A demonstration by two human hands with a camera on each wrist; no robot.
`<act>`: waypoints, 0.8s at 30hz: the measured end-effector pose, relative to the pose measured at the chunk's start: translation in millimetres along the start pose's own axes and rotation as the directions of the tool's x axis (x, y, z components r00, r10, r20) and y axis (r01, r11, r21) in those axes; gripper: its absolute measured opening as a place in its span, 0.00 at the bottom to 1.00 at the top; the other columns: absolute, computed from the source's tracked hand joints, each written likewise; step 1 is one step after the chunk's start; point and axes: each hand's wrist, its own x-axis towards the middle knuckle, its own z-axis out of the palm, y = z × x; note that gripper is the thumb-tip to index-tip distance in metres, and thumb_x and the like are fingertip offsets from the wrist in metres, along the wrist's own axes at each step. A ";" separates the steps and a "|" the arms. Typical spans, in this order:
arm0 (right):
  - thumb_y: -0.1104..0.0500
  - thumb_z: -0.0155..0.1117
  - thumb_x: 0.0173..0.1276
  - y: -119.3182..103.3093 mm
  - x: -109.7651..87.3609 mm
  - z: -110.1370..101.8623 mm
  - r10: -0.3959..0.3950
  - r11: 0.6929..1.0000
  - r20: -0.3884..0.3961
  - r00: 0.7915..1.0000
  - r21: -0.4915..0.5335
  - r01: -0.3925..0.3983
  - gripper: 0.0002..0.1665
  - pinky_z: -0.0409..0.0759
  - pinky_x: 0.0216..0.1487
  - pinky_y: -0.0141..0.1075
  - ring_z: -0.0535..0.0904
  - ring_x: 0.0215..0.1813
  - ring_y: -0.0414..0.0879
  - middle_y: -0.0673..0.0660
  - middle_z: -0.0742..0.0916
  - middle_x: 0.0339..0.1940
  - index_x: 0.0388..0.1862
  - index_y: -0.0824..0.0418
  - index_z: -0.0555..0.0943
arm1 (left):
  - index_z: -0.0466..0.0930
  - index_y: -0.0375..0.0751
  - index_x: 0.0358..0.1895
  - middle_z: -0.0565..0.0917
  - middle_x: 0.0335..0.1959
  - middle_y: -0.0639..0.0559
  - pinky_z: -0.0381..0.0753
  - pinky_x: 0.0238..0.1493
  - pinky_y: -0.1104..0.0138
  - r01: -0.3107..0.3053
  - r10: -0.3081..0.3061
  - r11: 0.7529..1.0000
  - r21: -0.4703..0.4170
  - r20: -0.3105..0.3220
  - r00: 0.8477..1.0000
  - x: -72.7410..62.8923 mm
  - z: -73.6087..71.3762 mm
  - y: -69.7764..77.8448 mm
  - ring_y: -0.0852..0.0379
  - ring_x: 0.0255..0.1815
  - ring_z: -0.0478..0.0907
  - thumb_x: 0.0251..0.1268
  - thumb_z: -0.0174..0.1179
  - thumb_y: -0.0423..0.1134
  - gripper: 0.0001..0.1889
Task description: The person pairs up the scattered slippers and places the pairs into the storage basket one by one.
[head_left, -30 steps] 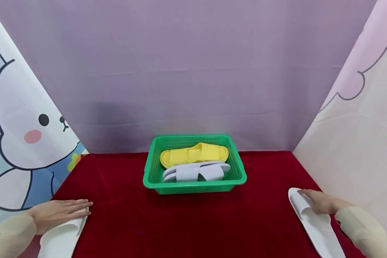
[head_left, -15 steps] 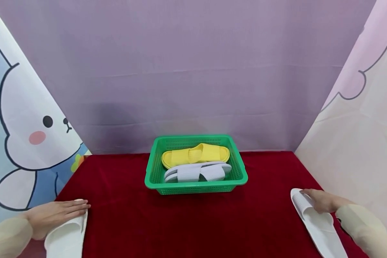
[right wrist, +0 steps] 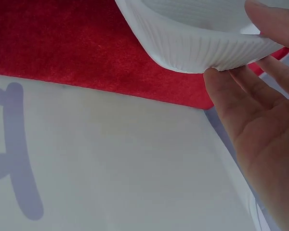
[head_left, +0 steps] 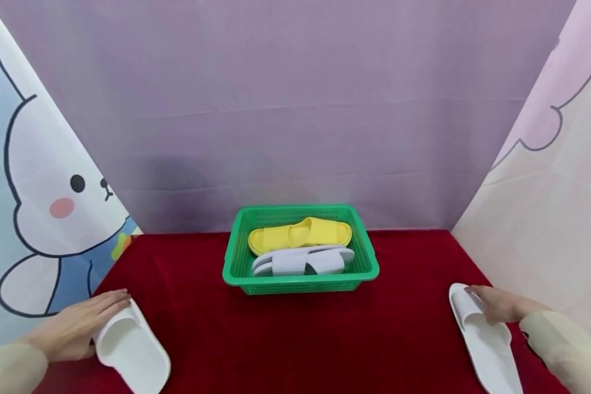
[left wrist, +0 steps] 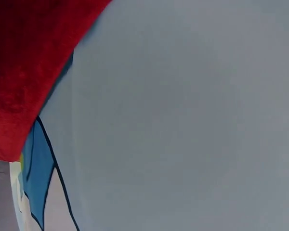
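Our left hand [head_left: 69,331] and right hand [head_left: 497,305] each gripped a ribbed white foam slipper.
We found no readable writing on the left slipper [head_left: 133,350] or the right slipper [head_left: 487,342].

sleeves: long, pale beige, one on each forearm, ending at the wrist
left hand [head_left: 71,331]: bare, no glove
right hand [head_left: 497,304]: bare, no glove

Staged recording booth: table draped in red cloth [head_left: 285,339], enclosed by purple backdrop [head_left: 295,109] and cartoon-printed side sheets [head_left: 39,208].
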 end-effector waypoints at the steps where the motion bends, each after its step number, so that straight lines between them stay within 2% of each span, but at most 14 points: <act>1: 0.79 0.56 0.41 0.2 0.0 -0.8 -0.001 1.000 -0.001 1.000 0.004 0.001 0.36 0.70 0.40 0.44 0.68 0.41 0.56 0.67 0.75 0.43 0.56 0.78 0.65 | 0.68 0.42 0.59 0.70 0.56 0.49 0.41 0.65 0.86 0.020 -0.020 1.000 0.004 0.018 1.000 0.6 -1.3 1.6 0.69 0.68 0.44 0.27 0.73 0.59 0.48; 3: 0.78 0.57 0.41 0.3 0.0 -1.7 -0.008 1.000 -0.005 1.000 0.007 0.008 0.37 0.70 0.41 0.44 0.68 0.42 0.56 0.68 0.76 0.44 0.56 0.79 0.65 | 0.67 0.46 0.60 0.69 0.57 0.51 0.61 0.61 0.81 0.052 -0.053 0.999 0.016 0.068 0.996 1.4 -4.4 4.6 0.70 0.64 0.46 0.12 0.77 0.49 0.54; 5: 0.78 0.57 0.41 -0.2 -0.4 -1.6 -0.012 1.000 -0.008 1.000 0.009 0.013 0.37 0.71 0.42 0.45 0.68 0.42 0.56 0.68 0.76 0.45 0.56 0.78 0.65 | 0.66 0.49 0.61 0.69 0.58 0.52 0.64 0.58 0.80 0.086 -0.087 0.996 0.008 0.091 0.992 1.7 -4.9 7.0 0.72 0.63 0.46 0.12 0.77 0.48 0.54; 7: 0.78 0.57 0.41 -0.8 -0.9 -0.9 -0.013 1.000 -0.008 1.000 0.009 0.013 0.37 0.71 0.43 0.45 0.68 0.42 0.56 0.69 0.75 0.45 0.56 0.78 0.65 | 0.66 0.46 0.62 0.69 0.58 0.52 0.65 0.59 0.80 0.087 -0.084 0.996 -0.018 0.097 0.992 2.4 -3.6 8.8 0.72 0.64 0.46 0.13 0.78 0.49 0.55; 8: 0.78 0.57 0.41 -1.1 -1.0 -0.3 -0.013 1.000 -0.008 1.000 0.010 0.013 0.37 0.71 0.42 0.45 0.68 0.42 0.56 0.69 0.75 0.45 0.56 0.78 0.66 | 0.66 0.45 0.62 0.69 0.59 0.52 0.55 0.62 0.84 0.087 -0.083 0.996 -0.037 0.100 0.992 2.4 -1.8 9.6 0.73 0.65 0.43 0.13 0.78 0.49 0.56; 10: 0.77 0.57 0.42 -1.5 -1.5 1.1 -0.008 1.000 0.000 1.000 0.017 0.008 0.36 0.71 0.43 0.46 0.68 0.43 0.57 0.70 0.75 0.46 0.56 0.77 0.66 | 0.65 0.43 0.64 0.69 0.60 0.51 0.34 0.61 0.89 0.081 -0.072 0.993 -0.084 0.097 0.993 3.7 3.1 11.3 0.75 0.67 0.39 0.15 0.78 0.52 0.57; 11: 0.77 0.58 0.42 -1.6 -1.5 1.4 -0.005 1.000 0.003 1.000 0.020 0.005 0.36 0.71 0.43 0.46 0.68 0.42 0.57 0.70 0.75 0.47 0.56 0.77 0.66 | 0.64 0.41 0.64 0.69 0.60 0.50 0.30 0.60 0.90 0.071 -0.061 0.992 -0.105 0.098 0.993 4.8 5.8 12.0 0.75 0.67 0.37 0.17 0.77 0.53 0.57; 16: 0.77 0.59 0.41 -2.0 0.5 2.7 -0.005 1.000 -0.004 1.000 0.015 0.005 0.37 0.71 0.44 0.47 0.69 0.42 0.56 0.70 0.76 0.46 0.56 0.77 0.66 | 0.64 0.40 0.64 0.70 0.59 0.48 0.30 0.59 0.89 0.065 -0.052 0.988 -0.138 0.095 0.994 8.4 13.9 15.9 0.73 0.66 0.41 0.20 0.75 0.60 0.56; 20: 0.77 0.60 0.41 -1.6 1.6 2.9 -0.005 1.000 -0.008 1.000 0.010 0.005 0.37 0.72 0.48 0.53 0.69 0.44 0.57 0.71 0.75 0.48 0.56 0.77 0.66 | 0.66 0.42 0.62 0.71 0.56 0.52 0.31 0.59 0.89 0.067 -0.057 0.988 -0.136 0.077 0.995 9.5 15.3 16.4 0.70 0.62 0.49 0.14 0.77 0.57 0.57; 24: 0.77 0.61 0.39 -1.4 0.6 1.0 -0.010 1.000 -0.020 1.000 0.008 0.010 0.38 0.72 0.46 0.51 0.69 0.43 0.57 0.72 0.76 0.48 0.56 0.78 0.66 | 0.70 0.43 0.58 0.73 0.52 0.56 0.30 0.60 0.90 0.062 -0.059 0.995 -0.080 0.044 0.997 11.1 15.5 15.9 0.66 0.57 0.55 0.12 0.76 0.60 0.54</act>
